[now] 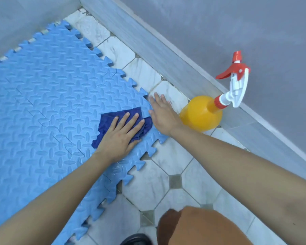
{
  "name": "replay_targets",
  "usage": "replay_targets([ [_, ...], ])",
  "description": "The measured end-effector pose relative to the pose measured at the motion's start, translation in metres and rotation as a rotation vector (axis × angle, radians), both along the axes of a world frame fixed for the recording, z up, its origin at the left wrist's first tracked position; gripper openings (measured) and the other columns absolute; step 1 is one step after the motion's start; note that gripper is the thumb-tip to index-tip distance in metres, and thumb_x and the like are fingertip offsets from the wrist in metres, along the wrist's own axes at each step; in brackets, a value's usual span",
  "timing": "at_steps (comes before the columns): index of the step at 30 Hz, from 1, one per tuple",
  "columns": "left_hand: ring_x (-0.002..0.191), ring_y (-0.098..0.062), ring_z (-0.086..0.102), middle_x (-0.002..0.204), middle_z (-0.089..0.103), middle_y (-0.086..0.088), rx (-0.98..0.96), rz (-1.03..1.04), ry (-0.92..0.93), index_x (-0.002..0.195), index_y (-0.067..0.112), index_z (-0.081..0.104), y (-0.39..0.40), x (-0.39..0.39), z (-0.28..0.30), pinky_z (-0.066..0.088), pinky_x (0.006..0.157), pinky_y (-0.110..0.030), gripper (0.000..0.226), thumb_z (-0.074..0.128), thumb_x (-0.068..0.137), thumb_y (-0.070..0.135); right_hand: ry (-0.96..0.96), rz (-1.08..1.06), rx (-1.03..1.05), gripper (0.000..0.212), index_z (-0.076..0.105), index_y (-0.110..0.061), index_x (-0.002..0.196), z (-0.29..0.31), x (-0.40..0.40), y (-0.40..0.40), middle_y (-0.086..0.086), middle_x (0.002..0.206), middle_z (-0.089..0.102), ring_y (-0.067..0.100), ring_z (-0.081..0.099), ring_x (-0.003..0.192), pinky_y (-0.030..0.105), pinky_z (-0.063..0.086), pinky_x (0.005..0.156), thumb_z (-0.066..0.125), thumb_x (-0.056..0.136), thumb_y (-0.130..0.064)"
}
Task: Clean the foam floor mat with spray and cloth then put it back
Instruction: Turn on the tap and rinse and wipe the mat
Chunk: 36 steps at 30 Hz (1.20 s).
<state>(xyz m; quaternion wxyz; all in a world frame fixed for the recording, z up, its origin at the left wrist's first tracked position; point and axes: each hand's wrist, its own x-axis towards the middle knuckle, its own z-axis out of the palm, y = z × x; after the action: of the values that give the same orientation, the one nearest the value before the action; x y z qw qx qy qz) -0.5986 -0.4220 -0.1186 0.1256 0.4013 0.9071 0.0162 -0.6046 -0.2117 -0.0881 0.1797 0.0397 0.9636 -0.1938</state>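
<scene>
- foam floor mat (42, 103): blue interlocking tiles, lying flat on the tiled floor (166, 174) and filling the left of the view; its toothed edge runs diagonally toward the wall.
- step in hand, as i judge it: the wiping stage. a faint wet sheen shows on the mat just below my left wrist, so spray seems already applied here.
- cloth (111, 119): dark blue, crumpled, flat on the mat near its right edge.
- left hand (120, 137): palm down on the cloth, fingers straight and spread, pressing it to the foam; not clenched, nothing gripped. forearm reaches in from lower left.
- right hand (163, 114): flat and released, fingers extended, resting across the mat's edge and the floor beside it, apparently steadying the tile. holds nothing.
- spray bottle (201, 114): yellow body, red-and-white trigger head, standing on the floor near the wall, just right of my right hand, untouched.
- next move calls for: sweeping the cloth over the unwiped foam with even pressure, the right hand keeping the tile from sliding.
</scene>
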Motion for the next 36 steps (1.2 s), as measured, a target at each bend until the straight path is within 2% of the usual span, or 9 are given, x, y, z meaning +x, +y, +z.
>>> replay_targets([
  [7,0.142,-0.023,0.026,0.155,0.029,-0.003,0.091,0.054,0.039,0.149,0.017,0.027,0.003,-0.011,-0.009,0.013,0.116,-0.036,0.061,0.016,0.1,0.051,0.257,0.007,-0.013,0.057,0.02,-0.007,0.155,-0.032,0.026,-0.002,0.009,0.165,0.013,0.024,0.006,0.153,0.036,0.0,0.122,0.031,0.106,-0.034],
  [10,0.146,-0.019,0.018,0.157,0.02,-0.002,0.179,0.175,-0.051,0.149,0.013,0.023,0.009,-0.01,0.0,0.007,0.118,-0.028,0.053,0.041,0.101,0.026,0.261,-0.032,-0.048,0.058,0.021,-0.007,0.155,-0.023,0.05,0.014,0.01,0.165,0.013,0.025,0.008,0.153,0.036,0.005,0.122,0.033,0.105,-0.036],
  [12,0.146,-0.016,0.015,0.158,0.019,-0.002,0.205,0.243,-0.07,0.149,0.012,0.023,0.016,-0.002,0.006,0.005,0.117,-0.025,0.053,0.043,0.1,0.017,0.267,-0.048,-0.093,0.059,0.026,-0.004,0.153,-0.017,0.075,0.019,0.013,0.164,0.017,0.026,0.013,0.152,0.039,0.012,0.124,0.035,0.105,-0.036],
  [15,0.145,-0.013,0.018,0.157,0.024,0.001,0.279,0.331,-0.126,0.149,0.012,0.028,0.032,0.008,0.016,0.019,0.115,-0.025,0.05,0.042,0.1,0.014,0.303,-0.048,-0.14,0.061,0.038,-0.004,0.148,-0.012,0.108,0.016,0.016,0.16,0.027,0.028,0.022,0.15,0.041,0.022,0.122,0.035,0.102,-0.043],
  [20,0.141,-0.016,0.032,0.153,0.033,-0.001,0.378,0.191,-0.079,0.145,0.012,0.036,0.063,0.046,0.047,0.031,0.109,-0.028,0.051,0.05,0.096,0.007,0.46,-0.103,-0.003,0.059,0.061,-0.008,0.133,0.0,0.172,0.06,0.009,0.143,0.055,0.022,0.051,0.134,0.037,0.048,0.105,0.024,0.104,-0.045],
  [25,0.136,0.0,0.018,0.152,0.024,0.009,0.551,0.144,-0.18,0.147,0.015,0.031,0.115,0.096,0.066,0.016,0.109,-0.015,0.054,0.046,0.097,0.003,0.425,-0.38,0.116,0.059,0.045,-0.006,0.146,-0.004,0.219,0.12,0.01,0.154,0.041,0.022,0.032,0.146,0.038,0.032,0.116,0.028,0.101,-0.041],
  [29,0.146,-0.023,0.015,0.158,0.02,-0.01,0.402,-0.059,-0.203,0.149,0.008,0.023,0.153,0.126,0.061,0.013,0.118,-0.033,0.058,0.044,0.099,0.029,0.356,-0.437,0.181,0.06,0.031,-0.007,0.152,-0.003,0.227,0.143,0.01,0.162,0.025,0.021,0.016,0.152,0.04,0.022,0.122,0.029,0.104,-0.043],
  [32,0.148,-0.02,0.004,0.161,0.004,-0.005,0.262,-0.058,-0.166,0.153,0.012,0.007,0.162,0.13,0.058,0.005,0.118,-0.032,0.082,0.034,0.092,0.06,0.317,-0.462,0.172,0.063,0.023,-0.006,0.155,-0.004,0.228,0.142,0.011,0.164,0.017,0.022,0.009,0.153,0.039,0.012,0.124,0.03,0.104,-0.044],
  [36,0.148,-0.02,0.004,0.161,0.001,-0.007,0.185,-0.105,-0.086,0.153,0.012,0.004,0.145,0.119,0.052,0.007,0.12,-0.036,0.087,0.014,0.088,0.069,0.279,-0.426,0.165,0.067,0.02,-0.008,0.155,-0.008,0.231,0.136,0.009,0.165,0.013,0.021,0.006,0.153,0.037,0.007,0.124,0.026,0.103,-0.049],
])
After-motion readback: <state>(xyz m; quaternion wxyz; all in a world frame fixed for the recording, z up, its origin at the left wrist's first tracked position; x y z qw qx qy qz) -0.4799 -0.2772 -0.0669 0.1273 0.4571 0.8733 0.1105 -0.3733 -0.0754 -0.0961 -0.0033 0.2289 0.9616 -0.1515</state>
